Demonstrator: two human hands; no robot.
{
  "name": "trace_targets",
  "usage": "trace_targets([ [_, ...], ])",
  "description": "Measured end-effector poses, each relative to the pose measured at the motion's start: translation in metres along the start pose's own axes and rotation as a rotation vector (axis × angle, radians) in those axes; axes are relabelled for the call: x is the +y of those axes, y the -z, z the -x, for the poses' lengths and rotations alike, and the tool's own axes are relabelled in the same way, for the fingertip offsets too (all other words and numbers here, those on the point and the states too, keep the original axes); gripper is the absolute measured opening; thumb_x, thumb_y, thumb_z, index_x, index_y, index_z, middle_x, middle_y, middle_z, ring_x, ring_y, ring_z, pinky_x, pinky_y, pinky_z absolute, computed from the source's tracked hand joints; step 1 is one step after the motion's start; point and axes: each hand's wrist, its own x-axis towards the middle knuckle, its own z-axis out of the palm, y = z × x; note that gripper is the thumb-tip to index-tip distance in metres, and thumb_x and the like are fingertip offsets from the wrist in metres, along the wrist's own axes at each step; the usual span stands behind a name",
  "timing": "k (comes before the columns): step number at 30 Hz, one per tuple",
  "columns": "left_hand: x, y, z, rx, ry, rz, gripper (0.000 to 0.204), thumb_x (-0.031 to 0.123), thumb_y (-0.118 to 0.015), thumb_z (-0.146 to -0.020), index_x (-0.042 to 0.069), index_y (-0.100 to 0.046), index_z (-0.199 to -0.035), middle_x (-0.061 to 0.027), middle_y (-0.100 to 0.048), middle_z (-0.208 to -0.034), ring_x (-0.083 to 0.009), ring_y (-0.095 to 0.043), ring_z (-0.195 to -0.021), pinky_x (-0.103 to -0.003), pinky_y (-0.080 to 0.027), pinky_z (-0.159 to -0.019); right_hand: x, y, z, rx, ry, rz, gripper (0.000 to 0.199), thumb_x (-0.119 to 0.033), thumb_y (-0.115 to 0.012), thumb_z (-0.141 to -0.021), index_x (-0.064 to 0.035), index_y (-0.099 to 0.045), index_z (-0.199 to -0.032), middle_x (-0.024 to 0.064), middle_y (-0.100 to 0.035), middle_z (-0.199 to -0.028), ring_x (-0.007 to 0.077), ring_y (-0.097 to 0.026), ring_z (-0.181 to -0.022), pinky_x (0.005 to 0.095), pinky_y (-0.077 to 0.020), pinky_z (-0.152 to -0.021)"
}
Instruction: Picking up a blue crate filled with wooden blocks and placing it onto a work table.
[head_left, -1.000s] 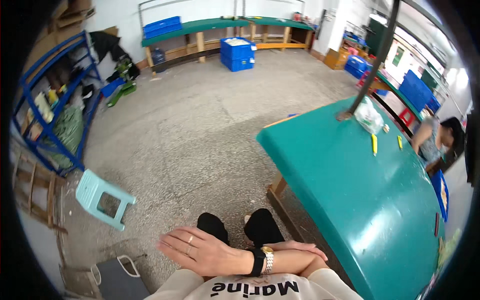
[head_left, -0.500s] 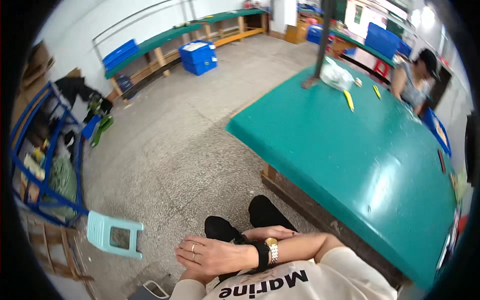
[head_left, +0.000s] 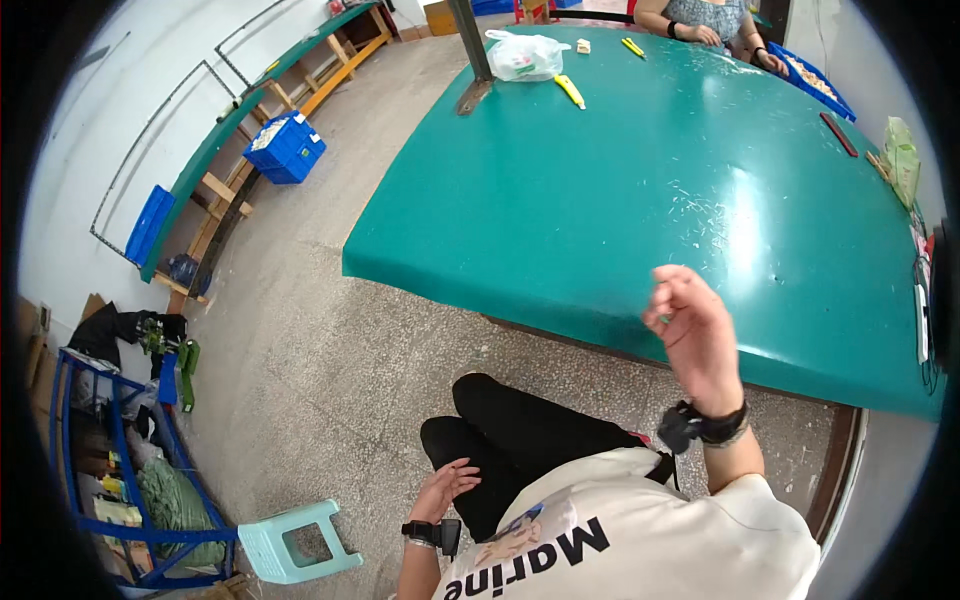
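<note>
Right hand (head_left: pixel 693 335) raised over near edge of green tabletop (head_left: pixel 640 190), fingers loosely curled, holding nothing, wrist bent, watch strap showing. Left hand (head_left: pixel 447 487) resting on black-trousered thigh (head_left: pixel 520 440), fingers spread, empty. Plastic bag (head_left: pixel 527 55) and yellow cutter (head_left: pixel 570 91) near far edge beside post, well apart from both hands. Another person's forearms at far edge.

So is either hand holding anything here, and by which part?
Nothing is held. The left hand rests open on the thigh; the right hand is raised, loosely curled, empty.
</note>
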Motion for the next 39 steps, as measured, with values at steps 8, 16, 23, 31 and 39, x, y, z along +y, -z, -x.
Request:
trace_targets([
  [8, 0.031, -0.025, 0.012, 0.191, -0.029, -0.038, 0.040, 0.030, -0.039, -0.096, 0.003, -0.042, -0.125, -0.0197, -0.061, -0.103, -0.0270, -0.066, -0.079, -0.033, -0.056, -0.064, 0.032, 0.016, -0.031, 0.140, 0.880, 1.642, 0.026, -0.002, -0.048, -0.087, -0.0009, -0.053, -0.112, 0.0116, -0.057, -0.104, 0.0273, -0.052, -0.097, 0.0381, -0.0404, -0.085],
  [16, 0.067, -0.059, 0.080, 0.174, -0.164, -0.169, 0.039, 0.024, -0.037, -0.097, 0.004, -0.037, -0.130, -0.0179, -0.058, -0.110, -0.0255, -0.066, -0.078, -0.031, -0.058, -0.060, 0.056, 0.006, -0.035, 0.080, 0.771, 1.929, 0.045, -0.023, -0.045, -0.091, -0.0083, -0.039, -0.133, 0.0114, -0.029, -0.143, 0.0301, -0.027, -0.131, 0.0439, -0.0251, -0.105],
  [23, 0.063, -0.065, 0.076, -0.014, -0.224, -0.266, 0.040, 0.026, -0.041, -0.096, 0.002, -0.041, -0.128, -0.0182, -0.058, -0.109, -0.0238, -0.064, -0.090, -0.033, -0.055, -0.074, 0.057, 0.007, -0.037, 0.171, 0.738, 1.955, 0.045, -0.024, -0.047, -0.091, -0.0074, -0.039, -0.132, 0.0133, -0.031, -0.141, 0.0305, -0.026, -0.131, 0.0450, -0.0243, -0.106],
  [31, 0.109, -0.053, -0.002, -0.042, 0.036, -0.349, 0.044, 0.033, -0.043, -0.094, 0.003, -0.041, -0.126, -0.0198, -0.065, -0.092, -0.0241, -0.066, -0.061, -0.030, -0.056, -0.051, 0.009, -0.026, -0.029, -0.255, 0.523, 1.276, 0.034, -0.019, -0.048, -0.090, 0.0011, -0.050, -0.118, 0.0234, -0.044, -0.127, 0.0397, -0.047, -0.111, 0.0428, -0.0363, -0.096],
  [39, 0.091, -0.042, -0.012, 0.031, -0.047, -0.284, 0.038, 0.029, -0.042, -0.095, 0.003, -0.046, -0.122, -0.0183, -0.066, -0.083, -0.0219, -0.065, -0.056, -0.027, -0.053, -0.047, -0.087, -0.099, -0.006, -0.110, 2.069, 0.036, 0.027, -0.006, -0.036, -0.088, -0.0083, -0.052, -0.109, 0.0081, -0.054, -0.110, 0.0176, -0.047, -0.088, 0.0338, -0.0334, -0.076],
])
